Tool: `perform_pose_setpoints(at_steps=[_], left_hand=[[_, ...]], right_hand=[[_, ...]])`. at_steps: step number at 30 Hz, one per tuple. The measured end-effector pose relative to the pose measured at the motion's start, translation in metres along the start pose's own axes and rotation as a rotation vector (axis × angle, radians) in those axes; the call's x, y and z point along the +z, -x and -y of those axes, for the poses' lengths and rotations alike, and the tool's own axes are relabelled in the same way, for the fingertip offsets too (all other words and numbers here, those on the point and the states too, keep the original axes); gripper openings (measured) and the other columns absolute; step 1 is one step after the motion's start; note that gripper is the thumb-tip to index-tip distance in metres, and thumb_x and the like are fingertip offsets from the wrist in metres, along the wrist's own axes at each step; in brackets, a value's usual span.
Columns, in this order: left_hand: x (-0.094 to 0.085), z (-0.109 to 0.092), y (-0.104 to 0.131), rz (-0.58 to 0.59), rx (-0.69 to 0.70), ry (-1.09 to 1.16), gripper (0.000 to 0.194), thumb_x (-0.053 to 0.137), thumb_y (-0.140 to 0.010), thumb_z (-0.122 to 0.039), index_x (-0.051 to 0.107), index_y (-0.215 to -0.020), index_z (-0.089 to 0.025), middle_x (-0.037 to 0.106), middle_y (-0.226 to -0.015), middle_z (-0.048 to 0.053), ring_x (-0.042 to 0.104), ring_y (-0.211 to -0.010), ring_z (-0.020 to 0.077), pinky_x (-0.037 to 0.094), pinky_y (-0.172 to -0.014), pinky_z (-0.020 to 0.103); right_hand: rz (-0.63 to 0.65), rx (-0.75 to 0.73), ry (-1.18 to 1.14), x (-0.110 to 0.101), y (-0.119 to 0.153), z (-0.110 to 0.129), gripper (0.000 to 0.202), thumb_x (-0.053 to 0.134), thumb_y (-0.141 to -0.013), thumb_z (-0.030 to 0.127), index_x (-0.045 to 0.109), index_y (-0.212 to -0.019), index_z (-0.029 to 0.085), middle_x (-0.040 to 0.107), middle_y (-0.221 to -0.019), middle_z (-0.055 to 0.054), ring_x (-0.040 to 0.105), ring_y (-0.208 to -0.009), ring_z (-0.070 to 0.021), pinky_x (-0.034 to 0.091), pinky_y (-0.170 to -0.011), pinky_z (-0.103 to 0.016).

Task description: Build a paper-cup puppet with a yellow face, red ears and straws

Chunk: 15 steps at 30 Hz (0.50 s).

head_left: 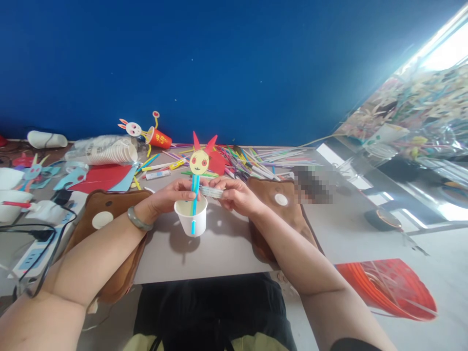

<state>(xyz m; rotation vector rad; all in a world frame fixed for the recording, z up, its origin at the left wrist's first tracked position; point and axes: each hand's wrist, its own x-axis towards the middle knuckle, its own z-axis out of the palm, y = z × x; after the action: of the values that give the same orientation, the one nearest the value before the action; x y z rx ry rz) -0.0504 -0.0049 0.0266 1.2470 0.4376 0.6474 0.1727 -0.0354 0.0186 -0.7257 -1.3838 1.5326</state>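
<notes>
A white paper cup [190,229] hangs a little above the tabletop, with its shadow below. A blue straw [195,187] rises from it, and a short blue piece shows on the cup's front. At the straw's top sits a round yellow paper face [199,162] with red ears. My left hand [174,194] pinches the straw between thumb and fingers above the cup's rim. Closed on a small whitish, see-through object [213,192], my right hand [239,196] is right beside the straw. I cannot make out what kind of object that is.
Brown cushions [104,243] lie under both forearms. Behind are piled coloured sticks [252,163], a red cup figure [160,138], stacked paper cups [109,152] and red paper [104,178]. A power strip [32,256] with cables lies left; a red bin [398,287] stands lower right.
</notes>
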Motion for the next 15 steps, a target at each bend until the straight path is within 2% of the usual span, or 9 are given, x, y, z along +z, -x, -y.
perform_pose_setpoints(at_steps=[4,9,15], left_hand=[[0.0029,-0.0031,-0.0003,0.006,0.016,0.004,0.026,0.081,-0.065,-0.038,0.076,-0.073,-0.014,0.072,-0.093,0.009,0.061,-0.069,0.0158,0.046,-0.061,0.027],[0.0025,-0.0017,-0.0005,-0.003,0.035,0.01,0.027,0.083,-0.063,-0.039,0.076,-0.068,-0.013,0.068,-0.122,0.012,0.062,-0.072,0.0152,0.048,-0.061,0.026],[-0.0031,0.0056,-0.0006,-0.016,-0.01,0.011,0.029,0.084,-0.061,-0.041,0.078,-0.071,-0.014,0.067,-0.122,0.01,0.061,-0.072,0.0138,0.049,-0.06,0.024]], right_hand=[[-0.004,0.008,-0.022,-0.0003,0.0,-0.0004,0.014,0.064,-0.068,0.021,0.075,-0.077,0.019,0.067,-0.098,-0.001,0.045,-0.043,-0.0021,0.035,-0.035,-0.019],[-0.052,0.048,-0.095,0.0015,0.0011,-0.0008,0.01,0.067,-0.069,0.024,0.073,-0.076,0.018,0.068,-0.101,-0.002,0.044,-0.043,-0.0022,0.035,-0.035,-0.02],[-0.082,0.058,-0.16,0.0023,-0.0002,-0.0032,0.009,0.064,-0.069,0.022,0.071,-0.072,0.016,0.067,-0.093,-0.002,0.044,-0.042,-0.0024,0.032,-0.035,-0.019]])
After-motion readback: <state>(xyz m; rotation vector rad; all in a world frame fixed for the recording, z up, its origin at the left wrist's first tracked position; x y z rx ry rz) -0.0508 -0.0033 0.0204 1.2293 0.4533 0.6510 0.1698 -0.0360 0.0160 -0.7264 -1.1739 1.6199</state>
